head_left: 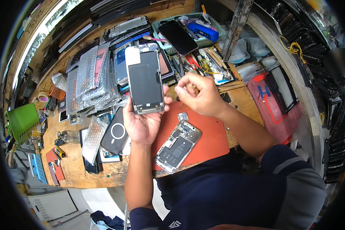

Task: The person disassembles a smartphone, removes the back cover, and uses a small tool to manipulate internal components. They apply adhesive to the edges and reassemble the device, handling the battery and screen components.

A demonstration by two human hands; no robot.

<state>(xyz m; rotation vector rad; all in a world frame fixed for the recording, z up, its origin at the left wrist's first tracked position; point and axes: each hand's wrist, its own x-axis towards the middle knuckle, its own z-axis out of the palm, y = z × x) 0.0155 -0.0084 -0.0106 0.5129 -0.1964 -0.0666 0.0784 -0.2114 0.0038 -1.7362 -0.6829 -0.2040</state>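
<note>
My left hand [145,124] holds up a phone screen assembly [145,82], its dark back turned toward me and a white patch at its upper left corner. The fingers wrap round its lower end. To the right of it, my right hand [197,94] is raised with its fingers curled in and pinched together; whatever they hold, if anything, is too small to make out. Below both hands, an opened phone body [178,146] lies tilted on an orange-red mat [214,134], its battery and circuit board bare. A small silvery piece [183,116] rests at its upper end.
Stacked bubble-wrapped packets [90,76] fill the left of the wooden bench [71,157]. A black phone case [115,132] lies near my left wrist. Behind, a green basket [157,28] carries a dark phone [178,37] and a blue tool [203,31]. A red bag [270,111] stands at right.
</note>
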